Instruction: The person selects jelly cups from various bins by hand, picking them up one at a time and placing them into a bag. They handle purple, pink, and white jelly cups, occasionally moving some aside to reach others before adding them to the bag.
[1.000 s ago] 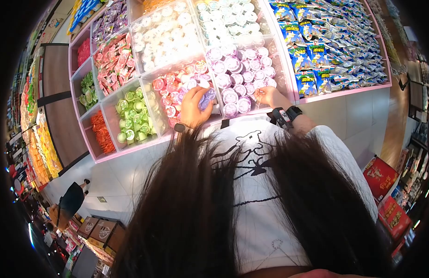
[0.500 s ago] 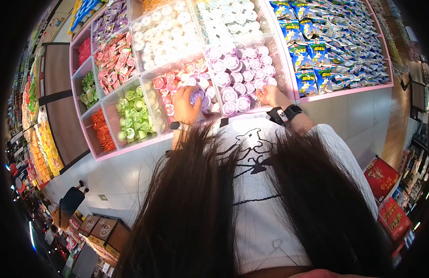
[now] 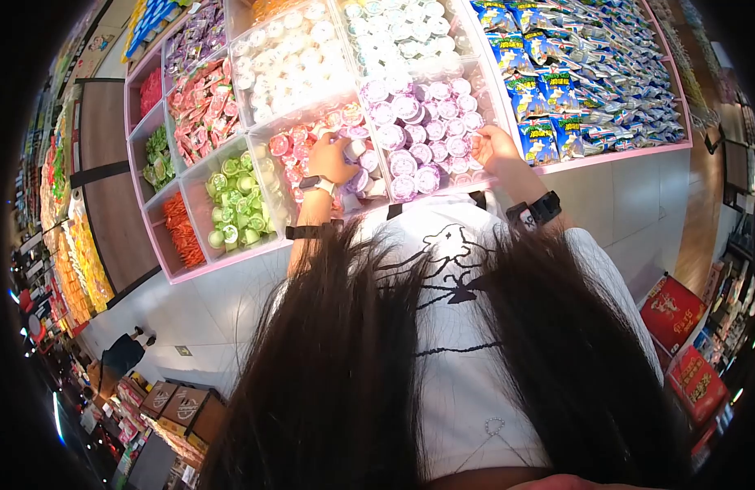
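My left hand [image 3: 333,160] reaches down into a compartment of mixed red jelly cups [image 3: 281,145] and purple ones, its wrist wearing a watch. Its fingers point into the cups and are mostly hidden, so any hold on a cup cannot be made out. My right hand [image 3: 497,149] hovers by the right edge of the neighbouring compartment of purple-lidded jelly cups [image 3: 404,162]. Its fingers are loosely bent and apart, close to the cups, with no cup visible in them.
Clear dividers split the pink-edged display bin [image 3: 230,260]. Around my hands lie green jelly cups [image 3: 237,200], white cups [image 3: 288,61] and red-wrapped sweets [image 3: 202,102]. Blue snack packets [image 3: 549,90] fill the bin at right. A person [image 3: 120,358] stands at far left.
My left hand has shifted slightly up and away from the purple cups it covered. My right hand has moved up and right, away from the front of its compartment.
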### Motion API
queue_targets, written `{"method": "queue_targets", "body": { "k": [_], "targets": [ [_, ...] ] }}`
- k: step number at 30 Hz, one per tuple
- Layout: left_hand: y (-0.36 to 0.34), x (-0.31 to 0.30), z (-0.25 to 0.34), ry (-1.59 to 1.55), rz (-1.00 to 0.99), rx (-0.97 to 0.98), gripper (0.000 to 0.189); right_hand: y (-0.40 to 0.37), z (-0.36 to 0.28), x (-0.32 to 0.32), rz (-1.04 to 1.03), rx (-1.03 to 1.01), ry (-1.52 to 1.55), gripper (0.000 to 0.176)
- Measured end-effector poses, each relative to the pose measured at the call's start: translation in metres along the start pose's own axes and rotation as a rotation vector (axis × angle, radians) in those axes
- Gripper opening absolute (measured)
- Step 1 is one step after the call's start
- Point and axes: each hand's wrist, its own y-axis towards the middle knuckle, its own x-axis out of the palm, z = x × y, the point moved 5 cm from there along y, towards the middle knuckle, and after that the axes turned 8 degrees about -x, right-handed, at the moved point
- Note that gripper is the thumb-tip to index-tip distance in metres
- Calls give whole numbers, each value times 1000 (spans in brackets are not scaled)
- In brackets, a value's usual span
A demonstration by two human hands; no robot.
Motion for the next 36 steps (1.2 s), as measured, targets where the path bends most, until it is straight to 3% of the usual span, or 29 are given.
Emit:
{"method": "queue_targets", "body": {
  "k": [4, 6, 7, 11, 13, 16, 18, 20, 22, 24, 28, 31, 36],
  "targets": [
    [1, -1, 3, 39, -43, -82, 31, -16, -5, 8, 17, -293, -516, 13],
    [5, 5, 6, 150, -40, -38, 27, -20, -1, 19, 13, -371, -556, 15],
    [6, 9, 6, 222, -18, -48, 36, -22, 0, 24, 12, -410, -574, 15],
    [5, 6, 9, 319, 130, 23, 35, -32, 0, 52, -145, -484, -599, 20],
    [-5, -11, 8, 122, 187, -28, 31, -41, -2, 66, -225, -598, -666, 22],
    [-17, -27, 2, -199, 255, -181, 32, -60, -2, 93, -609, -633, -773, 21],
    [-34, -45, 13, -328, 320, -259, 32, -69, 6, 103, -770, -589, -881, 29],
    [-39, -44, 38, -899, -52, -385, 30, -74, 19, 119, -919, -618, -986, 34],
    [-46, -26, 57, -1366, -335, -446, 29, -85, 24, 130, -915, -566, -941, 34],
    [-53, -26, 80, -1481, -420, -473, 29, -83, 28, 133, -871, -549, -871, 30],
    [-47, -14, 87, -1560, -523, -430, 28, -78, 18, 127, -879, -553, -862, 25],
    [-47, -2, 97, -1527, -617, -424, 31, -73, 11, 112, -909, -375, -755, 11],
    [-47, -13, 104, -1251, -482, -337, 36, -51, 2, 82, -861, -354, -670, 12]
  ]
}}
